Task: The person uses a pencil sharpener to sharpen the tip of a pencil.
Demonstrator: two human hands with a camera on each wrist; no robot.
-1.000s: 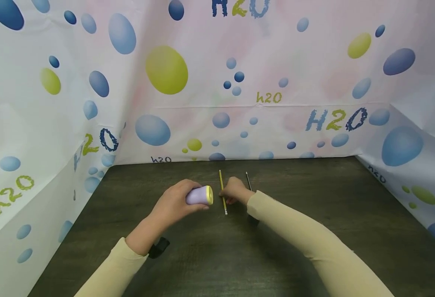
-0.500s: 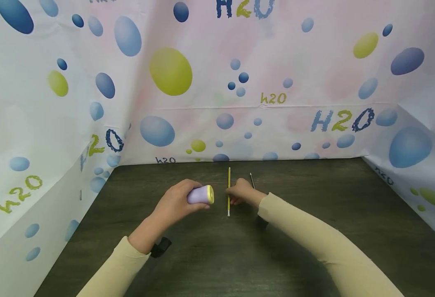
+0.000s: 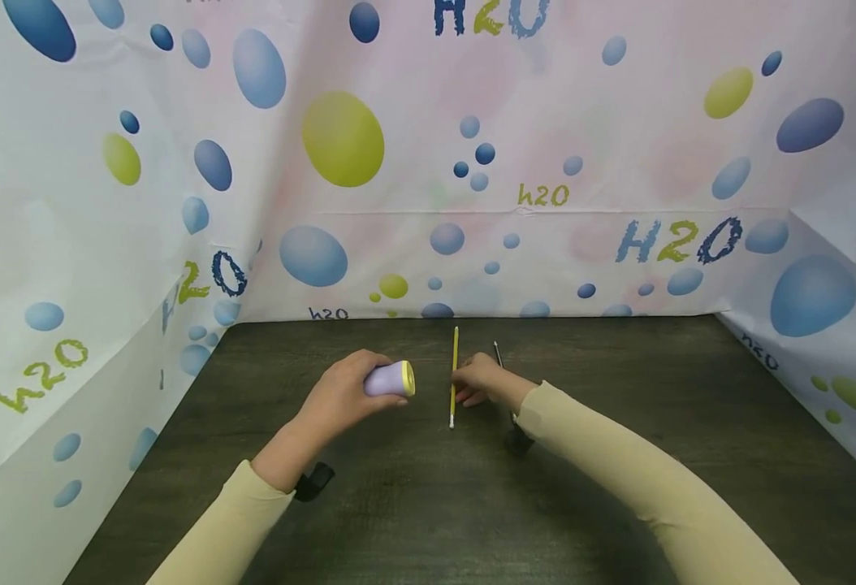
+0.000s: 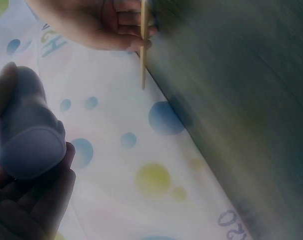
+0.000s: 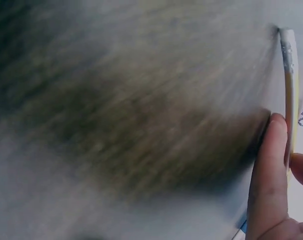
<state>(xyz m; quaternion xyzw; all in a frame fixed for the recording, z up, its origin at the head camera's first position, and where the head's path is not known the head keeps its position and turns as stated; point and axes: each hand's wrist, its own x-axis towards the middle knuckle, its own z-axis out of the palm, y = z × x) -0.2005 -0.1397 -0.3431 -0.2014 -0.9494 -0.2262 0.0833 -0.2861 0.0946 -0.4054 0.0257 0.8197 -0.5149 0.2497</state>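
My left hand (image 3: 342, 398) grips a small lilac cylinder (image 3: 386, 380) with a yellow-rimmed end, turned on its side with that end facing right. The left wrist view shows the cylinder (image 4: 31, 125) as a dark shape, wider at one end, with fingers and thumb around it. To its right, my right hand (image 3: 481, 379) pinches a yellow pencil (image 3: 454, 349) near its middle between thumb and fingertips. The pencil's white eraser end points toward me, the other end toward the back wall. The right wrist view shows the eraser end (image 5: 288, 42) close up.
A dark, thin pencil-like stick (image 3: 499, 354) lies on the dark wooden table (image 3: 369, 520), partly hidden behind the right hand and wrist. A white sheet (image 3: 413, 179) with blue and green dots and H2O lettering encloses the table at the back and both sides.
The yellow pencil has turned in the right hand, its far end swinging rightward. The gap between it and the lilac cylinder has widened. The head view has shifted slightly; the left hand keeps its grip.
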